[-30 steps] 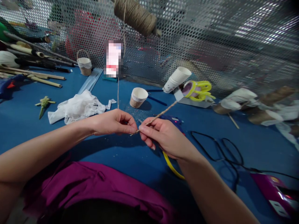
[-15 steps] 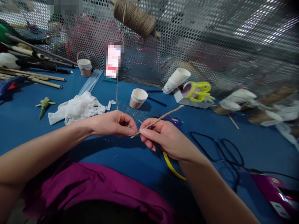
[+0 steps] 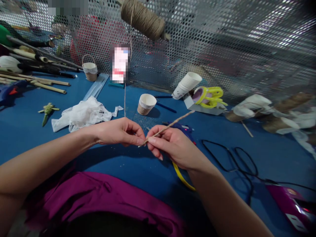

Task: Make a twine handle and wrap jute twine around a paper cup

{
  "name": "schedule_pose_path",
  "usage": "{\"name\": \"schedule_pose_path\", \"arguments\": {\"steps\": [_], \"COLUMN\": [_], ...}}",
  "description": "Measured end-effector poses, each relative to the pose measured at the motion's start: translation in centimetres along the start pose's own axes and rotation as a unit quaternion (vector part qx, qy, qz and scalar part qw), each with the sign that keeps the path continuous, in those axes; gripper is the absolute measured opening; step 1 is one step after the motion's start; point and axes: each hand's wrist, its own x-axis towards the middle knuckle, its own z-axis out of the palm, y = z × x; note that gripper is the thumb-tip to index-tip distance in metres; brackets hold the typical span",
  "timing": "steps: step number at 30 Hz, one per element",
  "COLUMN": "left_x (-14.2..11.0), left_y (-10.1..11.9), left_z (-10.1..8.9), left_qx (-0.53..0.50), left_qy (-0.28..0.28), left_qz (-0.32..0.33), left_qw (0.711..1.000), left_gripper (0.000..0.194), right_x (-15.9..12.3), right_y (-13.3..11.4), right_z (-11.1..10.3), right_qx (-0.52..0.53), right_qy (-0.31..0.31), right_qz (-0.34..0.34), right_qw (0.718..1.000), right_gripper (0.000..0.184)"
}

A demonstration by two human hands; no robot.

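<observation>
Between my hands is a thin length of twisted brown twine (image 3: 181, 117), slanting up to the right with a pale lower tip. My right hand (image 3: 170, 141) pinches it between thumb and fingers near that lower end. Close beside, my left hand (image 3: 123, 131) has its thumb and fingertips closed at the same end. A single strand of twine (image 3: 124, 102) hangs from the spool (image 3: 142, 19) and passes behind my left hand. Partly hidden behind my right hand lies a blue glue gun (image 3: 186, 129). Ahead stands a paper cup (image 3: 146, 107) wrapped in brown cord with white trim.
White cloth (image 3: 84, 113) lies left of centre. Behind it stand a small handled basket (image 3: 90, 70) and a phone (image 3: 120, 64). Stacked paper cups (image 3: 186, 85) lean near yellow coils (image 3: 209, 97). A black cable (image 3: 229, 151) loops at right; bamboo sticks (image 3: 46, 82) lie left.
Both hands stay almost in place, with only a slight shift of the fingers around the lower end of the twine. The hanging strand has moved slightly right.
</observation>
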Motion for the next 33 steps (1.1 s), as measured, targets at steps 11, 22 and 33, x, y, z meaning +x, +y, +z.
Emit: {"name": "schedule_pose_path", "arguments": {"steps": [11, 22, 33], "left_x": [0.20, 0.04, 0.28], "left_y": [-0.11, -0.10, -0.28], "left_z": [0.16, 0.05, 0.28], "left_qx": [-0.008, -0.024, 0.013], "left_qy": [0.030, 0.006, 0.046], "left_qz": [-0.005, -0.011, 0.006], "left_qw": [1.000, 1.000, 0.999], "left_gripper": [0.012, 0.015, 0.011], "right_x": [0.24, 0.16, 0.08], "right_y": [0.50, 0.00, 0.21], "right_z": [0.14, -0.06, -0.03], "right_qx": [0.006, 0.037, -0.047], "right_qy": [0.033, -0.006, 0.030], "right_qz": [0.001, 0.011, 0.011], "right_qw": [0.999, 0.999, 0.998], "right_gripper": [0.026, 0.028, 0.015]}}
